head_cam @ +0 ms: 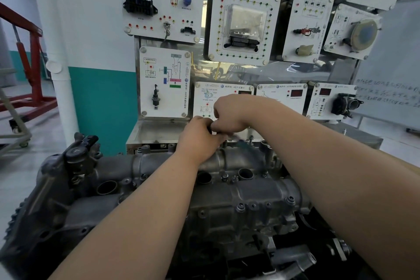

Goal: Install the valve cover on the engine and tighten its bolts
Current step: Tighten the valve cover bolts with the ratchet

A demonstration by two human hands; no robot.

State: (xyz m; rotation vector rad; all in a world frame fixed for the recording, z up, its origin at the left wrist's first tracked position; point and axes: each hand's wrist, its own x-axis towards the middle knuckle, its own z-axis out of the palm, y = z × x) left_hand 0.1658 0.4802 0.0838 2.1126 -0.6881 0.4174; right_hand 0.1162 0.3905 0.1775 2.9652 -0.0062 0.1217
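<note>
The grey metal valve cover [245,191] lies on top of the engine [68,211], with round plug wells and several bolts [240,207] standing in its edges. Both hands are over its far edge. My left hand [200,136] has its fingers curled round a small dark tool [210,129], mostly hidden. My right hand [229,113] is curled just above and pinches the same tool from the other side. A blurred dark-green part [242,143] sticks out to the right below the hands. What the tool sits on is hidden by the fingers.
A training board with white component panels [241,22] stands right behind the engine, above a steel tray [156,132]. A black sensor housing [79,154] rises at the engine's left end. A red engine hoist [31,57] and white pipe [61,88] stand at left.
</note>
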